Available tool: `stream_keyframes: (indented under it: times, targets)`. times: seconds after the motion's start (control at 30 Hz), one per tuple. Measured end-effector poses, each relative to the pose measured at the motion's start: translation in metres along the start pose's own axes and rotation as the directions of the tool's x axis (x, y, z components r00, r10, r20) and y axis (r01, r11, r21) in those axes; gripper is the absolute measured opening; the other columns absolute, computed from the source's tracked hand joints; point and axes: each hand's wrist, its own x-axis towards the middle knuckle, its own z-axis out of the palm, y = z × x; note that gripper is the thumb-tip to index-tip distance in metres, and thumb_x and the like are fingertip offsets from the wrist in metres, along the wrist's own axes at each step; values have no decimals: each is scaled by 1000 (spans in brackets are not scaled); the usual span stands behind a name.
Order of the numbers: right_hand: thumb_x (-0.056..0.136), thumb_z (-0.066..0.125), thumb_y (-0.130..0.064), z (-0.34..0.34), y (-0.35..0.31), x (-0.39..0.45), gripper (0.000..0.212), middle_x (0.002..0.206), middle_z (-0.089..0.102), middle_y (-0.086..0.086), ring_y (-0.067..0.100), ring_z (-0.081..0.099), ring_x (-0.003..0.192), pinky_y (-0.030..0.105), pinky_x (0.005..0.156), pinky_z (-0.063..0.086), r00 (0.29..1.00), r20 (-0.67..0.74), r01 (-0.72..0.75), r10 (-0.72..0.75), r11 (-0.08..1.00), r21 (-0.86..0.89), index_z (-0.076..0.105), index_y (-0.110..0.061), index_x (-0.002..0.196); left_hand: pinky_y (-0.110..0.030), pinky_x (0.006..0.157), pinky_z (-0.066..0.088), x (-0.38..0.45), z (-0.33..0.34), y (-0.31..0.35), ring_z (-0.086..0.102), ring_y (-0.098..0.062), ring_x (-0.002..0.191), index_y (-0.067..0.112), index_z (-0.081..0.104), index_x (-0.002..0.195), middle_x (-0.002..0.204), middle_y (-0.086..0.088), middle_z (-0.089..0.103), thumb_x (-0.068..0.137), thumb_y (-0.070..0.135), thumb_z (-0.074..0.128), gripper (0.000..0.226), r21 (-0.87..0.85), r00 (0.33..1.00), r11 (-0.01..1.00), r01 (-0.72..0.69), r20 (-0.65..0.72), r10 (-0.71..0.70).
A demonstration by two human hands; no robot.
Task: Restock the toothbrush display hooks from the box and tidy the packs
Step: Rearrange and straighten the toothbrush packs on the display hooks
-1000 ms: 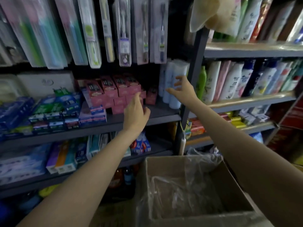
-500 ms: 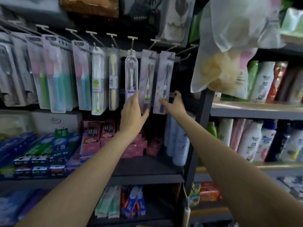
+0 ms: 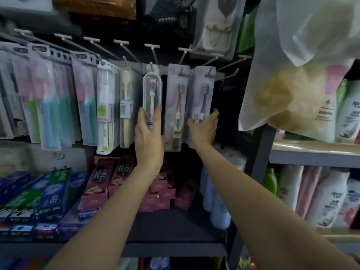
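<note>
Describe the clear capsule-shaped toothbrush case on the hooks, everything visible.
The clear toothbrush case is a rounded, see-through plastic capsule that hangs upright from a hook between the yellow toothbrush pack and a flat grey pack. Inside is a white brush, head up, with purplish bristles. The left hand holds its lower end, thumb on one side, fingers on the other, hiding the bottom.

Both my arms reach up, my left hand (image 3: 149, 133) with thumb and fingers spread upward, my right hand (image 3: 203, 127) cupped, fingers curled.
</note>
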Motion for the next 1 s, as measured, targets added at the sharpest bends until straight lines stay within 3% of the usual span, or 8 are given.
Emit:
stream_keyframes:
  times: [0.1, 0.3, 0.43, 0.6, 0.7, 0.83, 1.0]
  targets:
    - [75, 74, -35, 9, -4, 3, 92, 141, 34, 12, 33, 45, 121, 50, 96, 43, 1000, -12, -26, 26, 1000, 6, 17, -12, 144, -42, 73, 52, -1, -5, -12, 43, -41, 121, 33, 16, 144, 148, -25, 20, 76, -16, 62, 96, -24, 999, 1000, -20, 42, 21]
    - [76, 74, -33, 21, -8, 9, 88, 138, 42, 10, 30, 48, 121, 45, 95, 44, 992, -72, -96, 102, 993, 72, 20, -13, 144, -41, 82, 51, 1, -6, -27, 51, -40, 114, 20, 34, 143, 140, -29, 34, 69, -19, 67, 90, 11, 996, 996, -94, 7, 94]
    - [78, 71, -28, 16, -4, 7, 79, 135, 42, 7, 27, 50, 116, 33, 81, 40, 986, -150, -49, 66, 992, 113, 24, -15, 141, -38, 77, 52, 0, -7, -27, 53, -37, 109, 20, 36, 142, 138, -28, 37, 65, -19, 70, 92, 21, 994, 994, -104, -9, 105]
    - [72, 75, -33, 6, 4, 5, 85, 135, 38, 7, 28, 52, 110, 42, 84, 49, 981, -180, 68, -66, 998, 2, 26, -16, 140, -39, 75, 53, -2, -7, -26, 54, -37, 107, 20, 34, 142, 138, -28, 38, 68, -15, 71, 90, 7, 994, 994, -111, 1, 111]
    - [71, 75, -34, 6, 0, 10, 89, 136, 39, 9, 30, 50, 115, 49, 92, 45, 976, -138, 150, -169, 978, -142, 25, -15, 142, -38, 77, 53, -2, -4, -27, 53, -35, 106, 23, 28, 144, 141, -28, 34, 71, -13, 70, 92, 4, 994, 994, -112, 4, 112]
    - [73, 76, -35, 7, -6, 21, 98, 142, 35, 11, 31, 46, 122, 49, 100, 40, 992, -72, 89, -102, 983, -163, 14, -15, 146, -39, 78, 53, -3, -2, -29, 51, -37, 112, 22, 28, 145, 143, -27, 32, 72, -13, 69, 91, 3, 993, 993, -119, -9, 119]
    - [74, 75, -29, 11, -10, 22, 95, 141, 36, 11, 33, 49, 118, 51, 95, 44, 999, -40, -8, 5, 997, -73, 14, -15, 145, -38, 70, 54, -4, -2, -29, 53, -38, 108, 21, 28, 144, 141, -29, 35, 68, -18, 68, 94, 21, 991, 991, -132, -29, 133]
